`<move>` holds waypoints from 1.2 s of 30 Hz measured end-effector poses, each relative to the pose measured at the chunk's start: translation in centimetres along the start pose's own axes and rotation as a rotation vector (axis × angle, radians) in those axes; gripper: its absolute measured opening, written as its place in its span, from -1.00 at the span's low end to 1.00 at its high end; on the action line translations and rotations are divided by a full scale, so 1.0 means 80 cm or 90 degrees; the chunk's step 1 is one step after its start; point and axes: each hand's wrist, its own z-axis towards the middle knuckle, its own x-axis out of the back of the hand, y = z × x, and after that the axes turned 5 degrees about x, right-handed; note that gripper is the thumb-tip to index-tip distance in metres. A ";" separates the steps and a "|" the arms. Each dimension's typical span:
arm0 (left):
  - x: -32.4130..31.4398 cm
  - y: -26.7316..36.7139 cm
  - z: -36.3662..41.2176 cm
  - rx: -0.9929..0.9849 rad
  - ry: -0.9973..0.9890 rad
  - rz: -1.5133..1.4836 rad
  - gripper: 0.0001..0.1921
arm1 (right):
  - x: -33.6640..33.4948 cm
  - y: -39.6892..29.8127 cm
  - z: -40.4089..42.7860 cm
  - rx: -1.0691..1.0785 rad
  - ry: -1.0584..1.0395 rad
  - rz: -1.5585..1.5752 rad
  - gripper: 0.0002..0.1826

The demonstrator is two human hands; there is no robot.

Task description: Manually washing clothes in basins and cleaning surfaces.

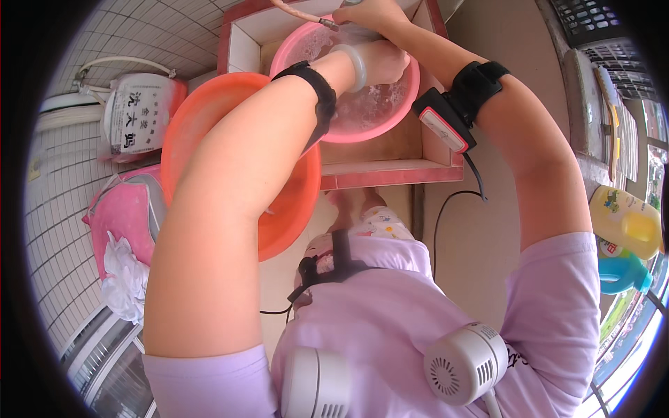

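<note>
My left hand (pixel 384 62), with a pale bangle (pixel 358 68) at its wrist, is over a pink plastic basin (pixel 334 137) of sudsy water. Its fingers curl away from view, so what they hold is hidden. Farther back, my right hand (pixel 375 16) reaches above the basin's far rim, near the metal end of a hose (pixel 329 23). A greyish, blurred thing (pixel 360 34) lies between the two hands; I cannot make out what it is or which hand grips it. The basin sits inside a tiled sink (pixel 389 173) with a pink edge.
An orange basin (pixel 292 230) stands left of the sink, partly behind my left forearm. Against the tiled wall are a printed plastic bag (pixel 138 117) and a pink bag (pixel 123 211). At right stand a yellow bottle (pixel 624 222) and a blue bottle (pixel 622 274). A black cable (pixel 444 201) hangs from my right wrist device.
</note>
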 end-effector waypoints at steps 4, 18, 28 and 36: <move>0.047 -0.044 -0.023 -0.107 0.002 0.037 -0.85 | 0.014 0.042 0.028 -0.173 0.070 0.412 -0.67; 0.101 -0.081 -0.035 0.595 0.617 -1.904 -0.25 | 0.002 -0.029 -0.009 0.031 0.318 0.815 -0.64; 0.098 -0.082 -0.221 0.370 0.872 -1.780 -0.74 | -0.014 -0.076 -0.081 0.342 0.006 0.281 -0.62; 0.112 -0.082 -0.503 1.080 0.801 -1.568 -0.58 | -0.111 -0.019 -0.161 -0.054 -0.272 0.102 -0.22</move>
